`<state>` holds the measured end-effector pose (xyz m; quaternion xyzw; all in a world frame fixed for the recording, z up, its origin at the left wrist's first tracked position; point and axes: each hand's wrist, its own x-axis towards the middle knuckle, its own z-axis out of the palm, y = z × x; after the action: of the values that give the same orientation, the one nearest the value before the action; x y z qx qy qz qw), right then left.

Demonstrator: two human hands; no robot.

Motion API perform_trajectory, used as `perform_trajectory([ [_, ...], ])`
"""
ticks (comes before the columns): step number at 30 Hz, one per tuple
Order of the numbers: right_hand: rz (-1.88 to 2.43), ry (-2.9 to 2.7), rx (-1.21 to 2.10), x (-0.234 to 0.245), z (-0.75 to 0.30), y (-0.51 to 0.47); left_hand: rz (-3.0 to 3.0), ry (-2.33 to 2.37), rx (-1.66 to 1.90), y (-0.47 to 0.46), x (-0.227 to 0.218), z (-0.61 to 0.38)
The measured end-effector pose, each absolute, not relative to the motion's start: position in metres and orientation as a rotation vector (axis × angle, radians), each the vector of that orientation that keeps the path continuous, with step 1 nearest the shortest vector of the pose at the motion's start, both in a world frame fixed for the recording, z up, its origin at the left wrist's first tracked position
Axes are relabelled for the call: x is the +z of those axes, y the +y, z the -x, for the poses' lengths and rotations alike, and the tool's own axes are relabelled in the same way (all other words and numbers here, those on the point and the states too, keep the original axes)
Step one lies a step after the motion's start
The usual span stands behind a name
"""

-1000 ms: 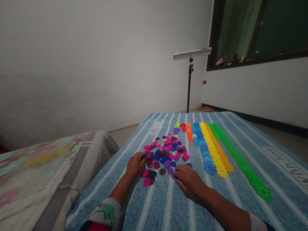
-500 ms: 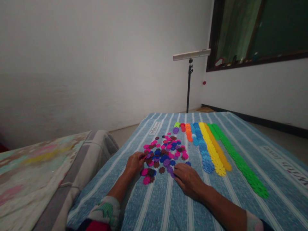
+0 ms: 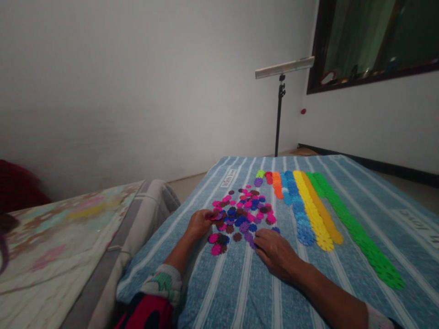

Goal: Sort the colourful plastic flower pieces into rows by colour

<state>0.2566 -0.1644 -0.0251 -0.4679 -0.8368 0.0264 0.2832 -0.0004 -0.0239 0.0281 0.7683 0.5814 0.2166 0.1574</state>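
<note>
Flower-edged plastic discs in pink, purple, dark blue and brown lie in a loose pile (image 3: 244,226) on the striped blue cloth (image 3: 233,292). My left hand (image 3: 200,224) is at the pile's left side, fingers pinched at a reddish disc (image 3: 215,214); whether it is lifted I cannot tell. At the near right of the pile my right hand (image 3: 276,251) rests with curled fingers by some purple discs (image 3: 249,237); its fingertips are partly hidden. To the right run overlapping rows of discs: blue (image 3: 303,224), yellow (image 3: 310,205), golden yellow (image 3: 324,214) and a long green row (image 3: 363,237).
Shorter groups, orange (image 3: 277,185), red (image 3: 268,177) and lime (image 3: 260,174), lie at the far end. A second bed or table with a floral cover (image 3: 68,246) stands at left. Behind is a black stand (image 3: 279,114) with a long bar; a dark-framed window is at upper right.
The view has turned slightly left, so everything sits further right in the picture. Both hands stay at about the same places by the pile, and the rows look unchanged.
</note>
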Motion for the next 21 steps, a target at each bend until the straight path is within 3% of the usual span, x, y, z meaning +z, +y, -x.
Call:
perform_trajectory([
  [11, 1.239, -2.235, 0.034, -0.028, -0.257, -0.163, -2.098, 1.636, 0.707, -0.015, 0.006, 0.019],
  [21, 1.254, -2.252, 0.058, -0.029, -0.258, -0.163, -2.163, 1.603, 0.671, -0.024, 0.012, 0.015],
])
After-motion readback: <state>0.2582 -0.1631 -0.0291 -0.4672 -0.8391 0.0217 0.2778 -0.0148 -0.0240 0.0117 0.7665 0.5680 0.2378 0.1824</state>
